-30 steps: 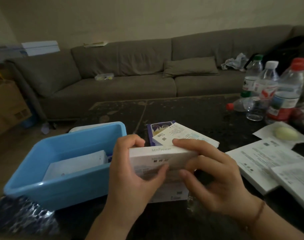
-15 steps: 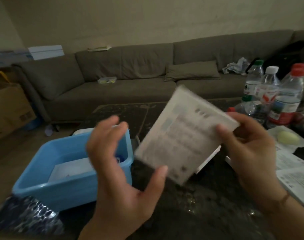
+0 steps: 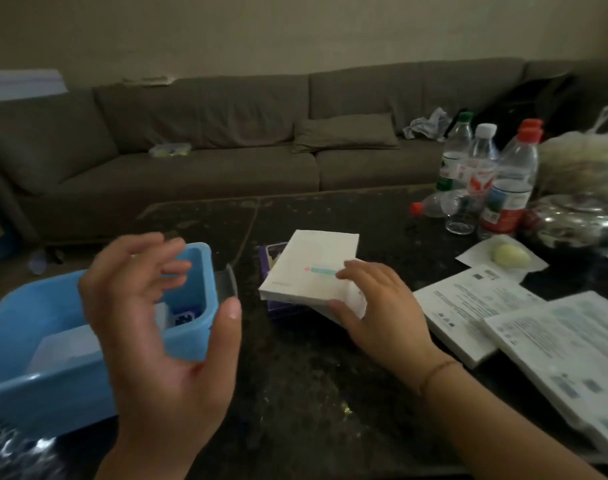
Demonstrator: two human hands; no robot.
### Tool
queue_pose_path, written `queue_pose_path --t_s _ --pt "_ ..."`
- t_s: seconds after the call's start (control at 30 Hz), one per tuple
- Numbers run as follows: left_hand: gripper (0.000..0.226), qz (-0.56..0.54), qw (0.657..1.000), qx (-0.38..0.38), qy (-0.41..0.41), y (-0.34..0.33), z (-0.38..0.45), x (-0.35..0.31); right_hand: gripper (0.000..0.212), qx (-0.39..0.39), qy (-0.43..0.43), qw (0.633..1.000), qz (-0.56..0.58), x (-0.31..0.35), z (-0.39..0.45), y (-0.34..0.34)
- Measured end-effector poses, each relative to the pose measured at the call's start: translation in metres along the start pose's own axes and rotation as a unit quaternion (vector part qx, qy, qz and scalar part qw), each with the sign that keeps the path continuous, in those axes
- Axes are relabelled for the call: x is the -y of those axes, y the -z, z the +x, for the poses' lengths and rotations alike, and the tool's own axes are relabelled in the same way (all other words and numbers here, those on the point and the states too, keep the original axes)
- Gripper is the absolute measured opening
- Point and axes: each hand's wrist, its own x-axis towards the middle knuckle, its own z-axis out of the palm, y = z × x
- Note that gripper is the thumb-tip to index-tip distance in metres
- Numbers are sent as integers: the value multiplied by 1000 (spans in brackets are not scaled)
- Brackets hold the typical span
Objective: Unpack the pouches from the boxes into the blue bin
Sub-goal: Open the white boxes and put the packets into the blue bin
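**Right hand on white box; left hand free over bin corner**

Right hand (image 3: pixel 382 306) rests on the white box (image 3: pixel 313 268), fingers curled over its near right corner, thumb against the near edge. Grip is a light pinch at that corner. The white box lies flat, tilted slightly, on top of a purple box (image 3: pixel 278 308) of which only a dark strip shows at the left and near side.

Left hand (image 3: pixel 157 341) is raised, palm turned inward, fingers spread and loosely bent, holding nothing. It sits in front of the right end of the blue bin (image 3: pixel 11 393), blurred at the fingertips.

Blue bin: at the near left of the dark table (image 3: pixel 313 393), its right wall just beside the purple box with a narrow gap between. Inside, 1 pale flat pouch (image 3: pixel 67 344) is visible; a small blue-and-white item lies at the far right corner, too dim to identify.

Open surface: a broad bare patch of table between the 2 forearms, running toward the near edge. Far half of the table also bare up to the sofa (image 3: pixel 209 161).

Right side crowded: 2 white printed boxes (image 3: pixel 468 317) lie flat and overlapping, reaching the right frame edge. Behind them, a cluster of plastic bottles (image 3: pixel 486 181), well apart from the white box.
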Motion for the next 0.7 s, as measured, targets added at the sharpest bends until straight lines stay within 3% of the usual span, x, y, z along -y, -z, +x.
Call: queue_pose_path --t_s 0.1,0.23,0.4,0.6,0.7 --pt "48 -6 1000 5 23 0 0 3 61 12 -101 991 -87 -25 7 13" --pt "45 -6 1000 13 22 -1 0 4 80 155 -226 932 -235 -67 8 16" --pt "41 -3 1000 16 -4 0 0 -1 58 193 -197 934 -226 -66 10 24" --pt "36 -6 1000 13 -7 3 0 -4 63 133 -144 953 -230 -47 9 31" --pt "34 -23 1000 11 0 2 -2 -8 52 87 -138 963 -214 -30 13 45"
